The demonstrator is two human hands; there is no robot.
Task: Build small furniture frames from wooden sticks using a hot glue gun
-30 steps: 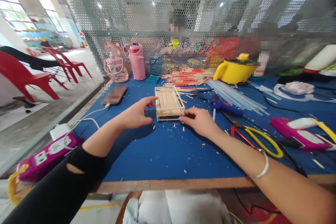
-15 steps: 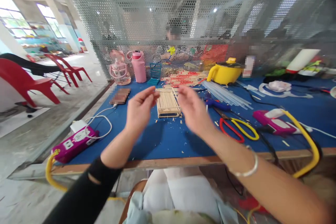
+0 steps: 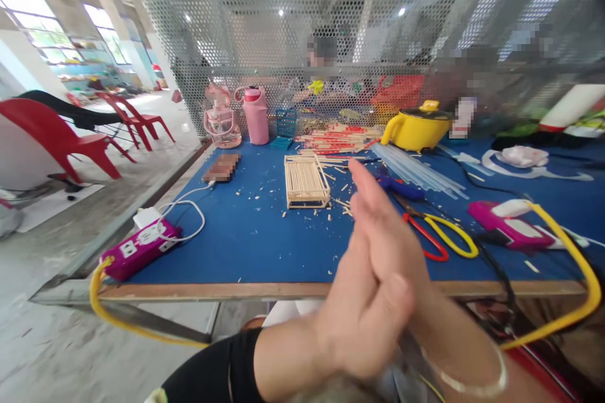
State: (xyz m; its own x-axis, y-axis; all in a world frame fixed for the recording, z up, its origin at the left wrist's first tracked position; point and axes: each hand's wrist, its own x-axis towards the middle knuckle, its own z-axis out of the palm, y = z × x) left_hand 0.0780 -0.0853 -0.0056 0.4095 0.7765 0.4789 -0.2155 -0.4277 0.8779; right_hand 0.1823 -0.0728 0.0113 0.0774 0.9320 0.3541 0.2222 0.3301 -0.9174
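Observation:
My left hand (image 3: 359, 308) and my right hand (image 3: 394, 239) are pressed palm to palm over the table's front edge, fingers stretched out and pointing up and away. Nothing shows between them. Beyond them, to the left, a small frame of thin wooden sticks (image 3: 307, 181) stands on the blue tabletop (image 3: 227, 245), touched by neither hand. Behind it lies a pile of loose sticks (image 3: 335, 140), some with red marks. Scissors (image 3: 451, 236) with red and yellow handles lie right of my hands, near a dark blue tool (image 3: 401, 189).
Clear glue sticks (image 3: 418, 170) and a yellow pot (image 3: 418, 129) are at the back right. A purple glue gun (image 3: 513, 227) lies right. Left are a phone (image 3: 222, 167), a purple power strip (image 3: 139, 249) and a pink bottle (image 3: 256, 116). A person (image 3: 324, 53) sits behind the mesh.
Both hands have left the stick frame's sides and come together lower and to the right. The frame is now fully uncovered. The view has shifted slightly.

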